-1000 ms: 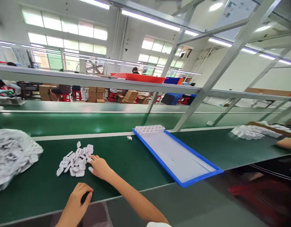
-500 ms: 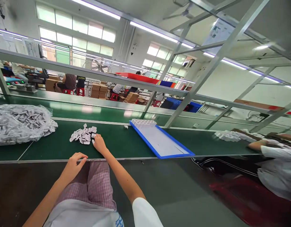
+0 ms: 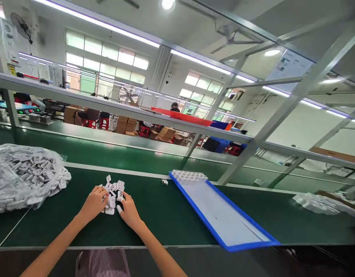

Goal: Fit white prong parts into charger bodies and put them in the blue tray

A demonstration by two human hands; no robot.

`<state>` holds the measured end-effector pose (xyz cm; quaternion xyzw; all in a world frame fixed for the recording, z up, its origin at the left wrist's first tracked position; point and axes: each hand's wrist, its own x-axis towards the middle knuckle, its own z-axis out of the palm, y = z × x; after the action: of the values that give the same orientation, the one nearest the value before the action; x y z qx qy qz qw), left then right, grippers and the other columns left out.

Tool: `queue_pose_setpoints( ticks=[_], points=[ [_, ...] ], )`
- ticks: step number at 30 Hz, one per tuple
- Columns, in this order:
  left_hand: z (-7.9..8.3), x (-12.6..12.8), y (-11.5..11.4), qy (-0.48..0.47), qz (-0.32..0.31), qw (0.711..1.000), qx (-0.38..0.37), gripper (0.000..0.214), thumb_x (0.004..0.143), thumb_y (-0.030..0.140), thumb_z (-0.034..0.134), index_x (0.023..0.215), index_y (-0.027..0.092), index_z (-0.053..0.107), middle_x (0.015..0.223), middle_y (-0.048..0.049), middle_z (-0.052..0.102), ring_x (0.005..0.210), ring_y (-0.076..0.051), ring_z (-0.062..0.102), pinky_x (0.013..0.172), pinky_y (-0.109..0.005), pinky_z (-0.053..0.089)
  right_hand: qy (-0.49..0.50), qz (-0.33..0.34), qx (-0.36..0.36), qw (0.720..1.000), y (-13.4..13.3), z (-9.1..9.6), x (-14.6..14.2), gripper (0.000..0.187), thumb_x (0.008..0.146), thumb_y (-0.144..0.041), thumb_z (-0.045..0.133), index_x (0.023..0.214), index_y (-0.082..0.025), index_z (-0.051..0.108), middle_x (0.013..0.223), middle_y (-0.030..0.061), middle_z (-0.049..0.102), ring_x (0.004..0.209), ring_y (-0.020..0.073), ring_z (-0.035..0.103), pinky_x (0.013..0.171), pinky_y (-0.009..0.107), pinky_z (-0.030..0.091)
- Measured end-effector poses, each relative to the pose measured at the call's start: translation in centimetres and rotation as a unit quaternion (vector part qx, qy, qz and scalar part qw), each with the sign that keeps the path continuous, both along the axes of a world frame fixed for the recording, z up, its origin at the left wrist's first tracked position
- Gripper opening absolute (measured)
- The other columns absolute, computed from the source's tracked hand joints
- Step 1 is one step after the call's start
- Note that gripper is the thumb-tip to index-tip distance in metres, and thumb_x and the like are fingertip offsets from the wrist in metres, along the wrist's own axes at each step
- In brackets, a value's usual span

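Note:
A loose pile of small white plastic pieces (image 3: 110, 210) with dark marks lies on the green work surface. My left hand (image 3: 92, 204) reaches over the pile's left side, its fingers curled round a white piece and partly hiding others. On the pile's right side is my right hand (image 3: 130, 212), thumb and forefinger apart in white finger covers, the forefinger touching a piece. Right of the hands lies a blue-rimmed white tray (image 3: 220, 211), with rows of white pieces (image 3: 190, 176) standing at its far end.
A clear plastic bag (image 3: 24, 177) full of similar pieces rests at the left. A small black-and-white item (image 3: 164, 182) sits beside the tray. White parts (image 3: 316, 204) lie far right. A metal frame (image 3: 249, 150) rises behind the green work surface (image 3: 177, 223).
My left hand has moved from the table edge forward onto the pile. My right hand stays at the pile's right side, its thumb and forefinger now apart. The camera view has shifted.

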<state>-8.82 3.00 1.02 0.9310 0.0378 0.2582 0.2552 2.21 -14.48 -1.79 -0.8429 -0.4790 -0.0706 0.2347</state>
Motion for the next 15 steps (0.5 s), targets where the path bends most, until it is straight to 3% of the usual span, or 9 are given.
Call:
queue_pose_setpoints(
  ticks=[3, 7, 12, 15],
  points=[
    [0.4, 3.2, 0.8, 0.011, -0.023, 0.999, 0.042, 0.020, 0.086, 0.019, 0.051, 0.100, 0.019, 0.065, 0.114, -0.0102, 0.062, 0.117, -0.030, 0.050, 0.100, -0.050, 0.043, 0.019, 0.023, -0.007, 1.000, 0.5, 0.2, 1.6, 0.035, 0.077, -0.009, 0.061, 0.111, -0.015, 0.068, 0.139, 0.0168, 0.048, 0.125, 0.0312, 0.047, 0.104, 0.044, 0.040],
    [0.1, 5.9, 0.0, 0.034, -0.062, 0.994, 0.078, 0.041, 0.078, 0.023, 0.065, 0.119, 0.026, 0.060, 0.136, -0.0094, 0.053, 0.131, -0.036, 0.041, 0.107, -0.059, 0.036, 0.025, 0.041, -0.001, 0.999, 1.1, -0.2, 3.7, 0.032, 0.074, -0.003, 0.059, 0.103, -0.014, 0.069, 0.129, 0.0167, 0.054, 0.118, 0.0295, 0.051, 0.101, 0.043, 0.044],
    [-1.4, 6.8, -0.9, 0.085, -0.049, 0.992, 0.077, 0.033, 0.085, 0.020, 0.057, 0.118, 0.024, 0.060, 0.134, -0.0098, 0.055, 0.129, -0.033, 0.045, 0.108, -0.057, 0.038, 0.013, 0.052, 0.065, 0.996, 0.5, -2.1, 5.5, 0.033, 0.072, 0.006, 0.050, 0.090, -0.017, 0.065, 0.113, 0.0113, 0.059, 0.105, 0.0246, 0.056, 0.090, 0.039, 0.049],
    [-1.7, 6.6, -0.9, 0.078, -0.038, 0.994, 0.060, 0.027, 0.084, 0.015, 0.054, 0.109, 0.023, 0.062, 0.130, -0.0075, 0.057, 0.126, -0.030, 0.047, 0.108, -0.053, 0.040, 0.029, 0.057, 0.110, 0.992, 0.3, -1.8, 6.0, 0.034, 0.074, 0.005, 0.047, 0.091, -0.019, 0.063, 0.102, 0.0087, 0.061, 0.094, 0.0222, 0.057, 0.080, 0.035, 0.050]
  ],
)
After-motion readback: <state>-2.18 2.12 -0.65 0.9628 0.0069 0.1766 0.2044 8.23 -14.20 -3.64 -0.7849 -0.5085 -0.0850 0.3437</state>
